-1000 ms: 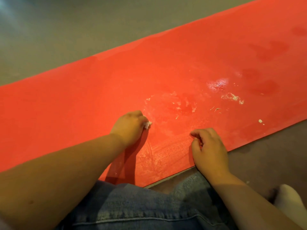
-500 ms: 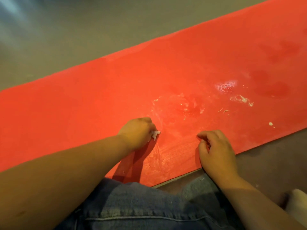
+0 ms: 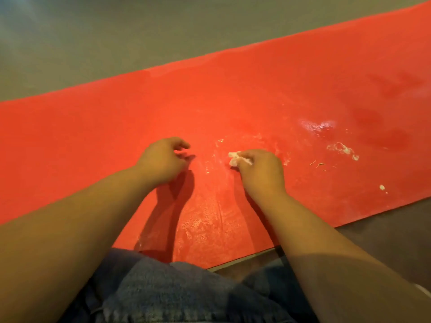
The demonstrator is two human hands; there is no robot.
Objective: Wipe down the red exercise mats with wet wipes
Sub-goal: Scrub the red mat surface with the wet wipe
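Warm, dimmish light from ahead. Dark shadows stretch toward camera across mat (image 3: 93,136). Glare on wet patch (image 3: 317,125). Soft focus throughout; top-left corner hazy; edges bowed.

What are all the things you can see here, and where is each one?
mat: one, red, lying across the floor
floor: grey, beyond the mat and at its near edge
wet wipe: one, white, crumpled, on the mat at the right hand's fingertips
wet patch: one, shiny, on the mat to the right of the hands
bits: several, whitish, scattered on the mat's right part
jeans: blue, bottom of the view
left hand: one, over the mat, holding nothing
right hand: one, pinching the wipe
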